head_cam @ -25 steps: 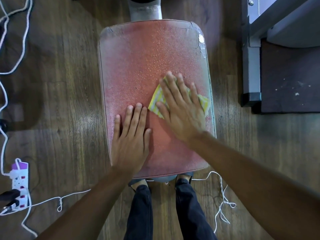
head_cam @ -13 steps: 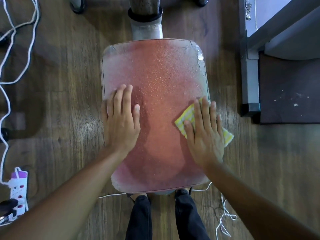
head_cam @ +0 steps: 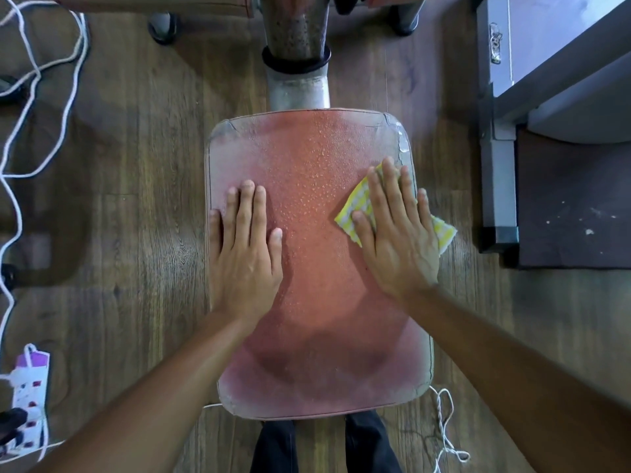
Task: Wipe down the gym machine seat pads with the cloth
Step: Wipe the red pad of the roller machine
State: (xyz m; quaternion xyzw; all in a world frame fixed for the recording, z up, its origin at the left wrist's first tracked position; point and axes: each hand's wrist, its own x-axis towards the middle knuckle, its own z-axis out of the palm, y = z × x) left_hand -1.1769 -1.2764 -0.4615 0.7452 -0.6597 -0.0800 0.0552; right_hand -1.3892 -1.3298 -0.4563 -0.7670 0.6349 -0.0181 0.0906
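Nearest me, the front end of the seat pad (head_cam: 317, 302) looked dull w/ no beads on it, so I judged that part done. L hand (head_cam: 244, 254) lay flat on the pad's left side, fingers mostly together, holding nothing. R hand (head_cam: 396, 240) was flat too, fingers slightly spread, pressing the cloth (head_cam: 358, 203) onto the pad's right edge, w/ one cloth corner hanging past the rim.

Risk: there was only palm pressure on the cloth, no pinch, so it could slide out and drop to the floor (head_cam: 136, 233). Beyond the hands, droplets (head_cam: 307, 186) covered the far half. A hard sweep could push water off the side, and a power strip (head_cam: 30, 380) lay on the floor well off to the left. The cracked vinyl (head_cam: 399, 138) at the far right corner could snag the cloth.

Containers: none in view, no bucket or bottle, so no contents to report.
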